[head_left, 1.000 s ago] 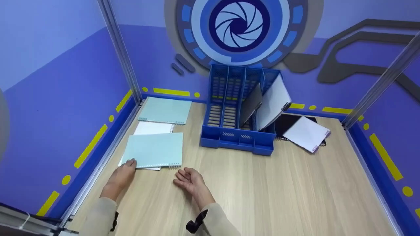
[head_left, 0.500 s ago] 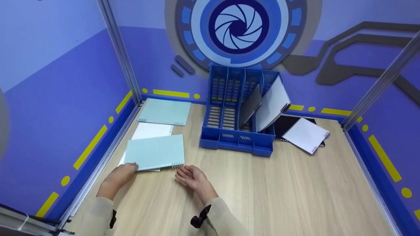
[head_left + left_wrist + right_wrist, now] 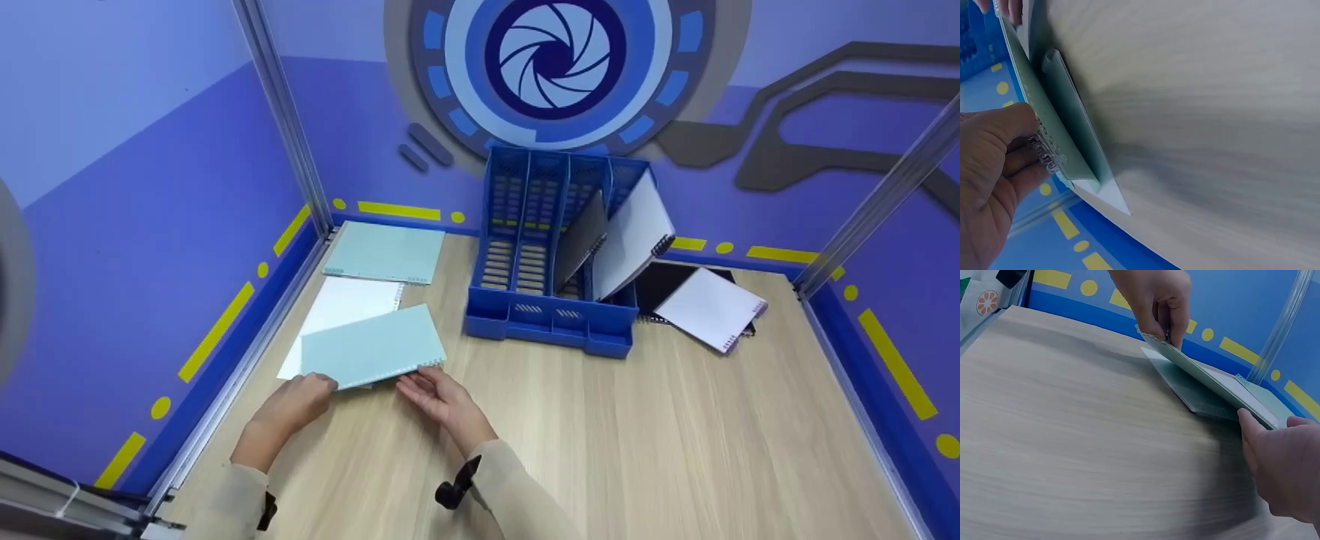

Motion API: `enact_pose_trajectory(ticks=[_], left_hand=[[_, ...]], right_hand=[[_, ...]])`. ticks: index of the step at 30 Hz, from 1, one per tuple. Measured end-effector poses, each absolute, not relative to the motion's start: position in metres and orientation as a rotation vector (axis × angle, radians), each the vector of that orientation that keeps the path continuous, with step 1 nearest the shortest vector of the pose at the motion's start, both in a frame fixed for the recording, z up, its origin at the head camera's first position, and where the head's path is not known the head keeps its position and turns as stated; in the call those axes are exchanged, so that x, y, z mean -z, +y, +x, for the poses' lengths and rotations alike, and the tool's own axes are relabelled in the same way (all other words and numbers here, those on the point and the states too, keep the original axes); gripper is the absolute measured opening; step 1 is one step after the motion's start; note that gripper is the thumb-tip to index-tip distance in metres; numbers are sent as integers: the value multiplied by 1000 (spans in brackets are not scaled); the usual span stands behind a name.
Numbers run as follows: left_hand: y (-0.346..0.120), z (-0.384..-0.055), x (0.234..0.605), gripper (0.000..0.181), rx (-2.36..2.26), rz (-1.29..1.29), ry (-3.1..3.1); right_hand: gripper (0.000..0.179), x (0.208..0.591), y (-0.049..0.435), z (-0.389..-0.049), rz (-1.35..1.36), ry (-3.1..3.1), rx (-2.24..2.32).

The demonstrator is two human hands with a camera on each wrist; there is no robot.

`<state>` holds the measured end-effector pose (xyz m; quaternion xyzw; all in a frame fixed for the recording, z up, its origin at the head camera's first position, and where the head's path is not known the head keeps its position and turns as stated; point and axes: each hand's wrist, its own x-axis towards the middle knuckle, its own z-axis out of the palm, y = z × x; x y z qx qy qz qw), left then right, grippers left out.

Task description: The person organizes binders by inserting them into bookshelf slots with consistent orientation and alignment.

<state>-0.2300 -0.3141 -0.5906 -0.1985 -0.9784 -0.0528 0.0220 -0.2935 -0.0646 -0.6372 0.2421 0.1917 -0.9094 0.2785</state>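
Observation:
A pale green spiral notebook (image 3: pixel 375 345) is raised and tilted at the left of the table. My left hand (image 3: pixel 296 405) pinches its coil-bound front edge near the left corner; the coil (image 3: pixel 1047 149) shows between the fingers in the left wrist view. At the right front corner, my right hand (image 3: pixel 446 405) has thumb and fingers on either side of the edge, as the right wrist view (image 3: pixel 1289 461) shows. Beneath the raised notebook lies another notebook (image 3: pixel 1078 112), mostly covered. A white notebook (image 3: pixel 352 300) and a second green notebook (image 3: pixel 386 251) lie behind.
A blue file rack (image 3: pixel 547 330) stands at the back middle. A dark notebook (image 3: pixel 581 240) and a white spiral notebook (image 3: pixel 634 232) lean in its right slots. Right of it, a small white notebook (image 3: pixel 709 307) overlaps a black one (image 3: pixel 656 281). Walls bound the left, back and right.
The green notebook has lifted and turned, its right end rising and shifting right. My right hand has gone from lying beside its corner to gripping it. My left hand keeps its pinch.

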Motion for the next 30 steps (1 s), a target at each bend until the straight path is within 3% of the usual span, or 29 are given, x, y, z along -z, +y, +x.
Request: enact_pose_trajectory(ticks=[12,30], left_hand=[[-267,-197,598,18,113,-578,-2845],[-244,-192,585,18,115,-403,-2803]], right_hand=[[45,632,-78,-287,514,739,2338],[45,605,-70,-300,317,1095,2302]])
